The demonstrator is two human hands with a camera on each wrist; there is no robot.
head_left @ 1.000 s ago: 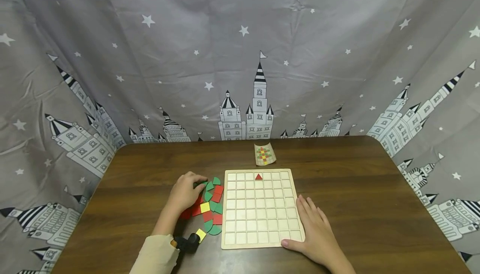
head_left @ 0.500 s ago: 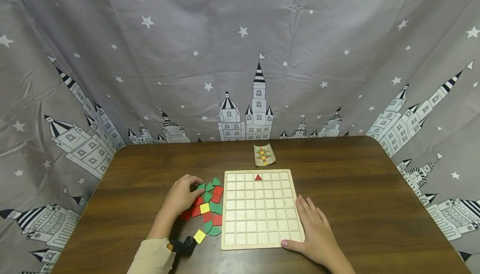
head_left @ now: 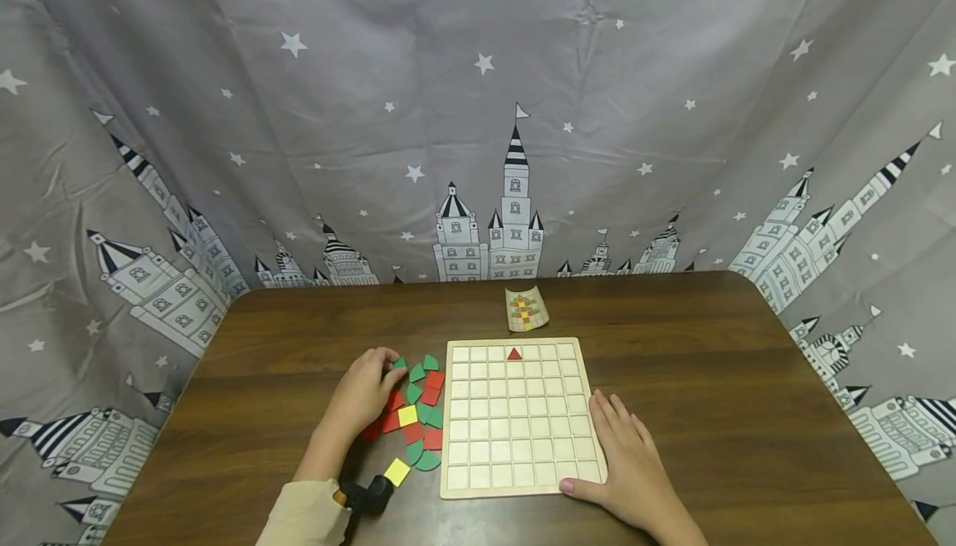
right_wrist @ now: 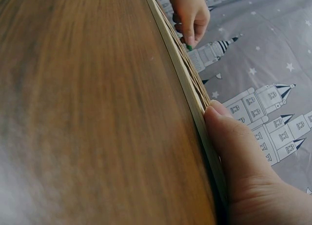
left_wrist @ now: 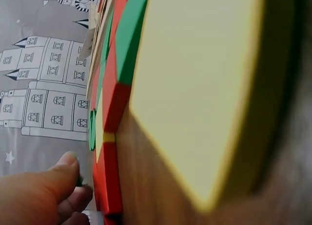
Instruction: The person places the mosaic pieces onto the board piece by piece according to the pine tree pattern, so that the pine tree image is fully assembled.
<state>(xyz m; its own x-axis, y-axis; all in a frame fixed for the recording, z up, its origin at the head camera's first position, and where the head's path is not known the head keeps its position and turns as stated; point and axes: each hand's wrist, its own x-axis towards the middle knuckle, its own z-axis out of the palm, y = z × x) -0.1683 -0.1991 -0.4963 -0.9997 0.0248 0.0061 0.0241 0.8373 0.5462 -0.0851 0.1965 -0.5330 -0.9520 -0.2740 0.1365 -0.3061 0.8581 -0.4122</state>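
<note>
My left hand [head_left: 363,388] pinches a green quarter-circle tile [head_left: 399,363] between thumb and fingers, at the far left of the loose tiles. In the left wrist view only a sliver of this tile shows beside the thumb [left_wrist: 68,161]. A pale wooden grid board [head_left: 508,417] lies in the middle, with one red triangle tile [head_left: 514,353] in its top row. My right hand [head_left: 631,467] rests at the board's lower right corner, fingers extended along the right side. Its thumb [right_wrist: 234,142] touches the board's edge.
Left of the board lie several loose tiles: green quarter-circles such as a green tile [head_left: 427,460], red squares like a red tile [head_left: 433,438], and a yellow square [head_left: 407,415]. Another yellow square [head_left: 397,471] lies near my left wrist. A small pattern card [head_left: 526,309] stands behind the board.
My left hand has drawn slightly left, and the green tile has tilted up between its fingers. More of the yellow square by the wrist shows. The right hand stays still.
</note>
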